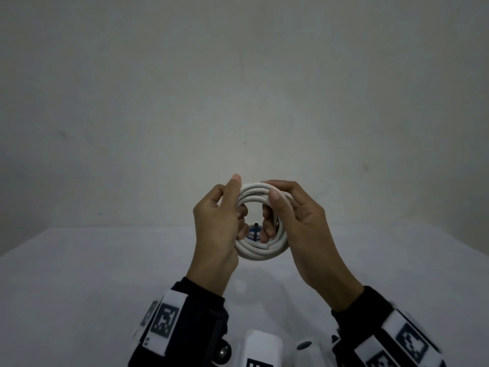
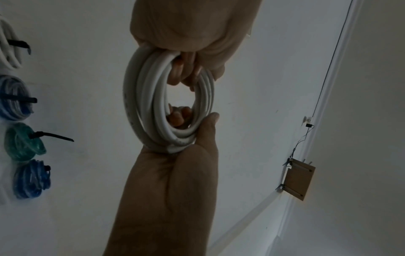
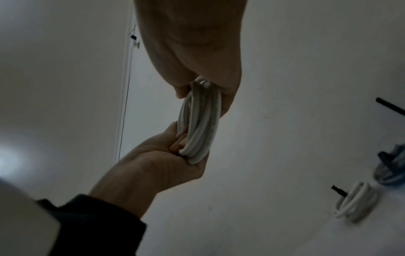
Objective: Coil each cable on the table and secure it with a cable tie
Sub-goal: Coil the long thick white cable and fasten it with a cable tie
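Note:
A white cable wound into a round coil (image 1: 260, 254) hangs in the air above the white table (image 1: 105, 274). My left hand (image 1: 227, 215) grips its left side, thumb up along the rim and fingers through the hole. My right hand (image 1: 288, 215) grips the right side, thumb over the front and fingers curled through. The left wrist view shows the coil (image 2: 140, 104) between the left hand (image 2: 192, 34) above and the right hand (image 2: 186, 173) below. Seen from the right wrist, the coil (image 3: 201, 131) is edge-on, with the right hand (image 3: 197, 52) above and the sleeved left hand (image 3: 162, 161) below.
Several coils bound with black ties lie on the table beyond my hands: a white one (image 2: 9, 46), a blue one (image 2: 15, 100), a green one (image 2: 23, 142), another blue one (image 2: 30, 180). A black tie's tail (image 3: 390, 106) shows at the right edge. A plain wall stands behind the table.

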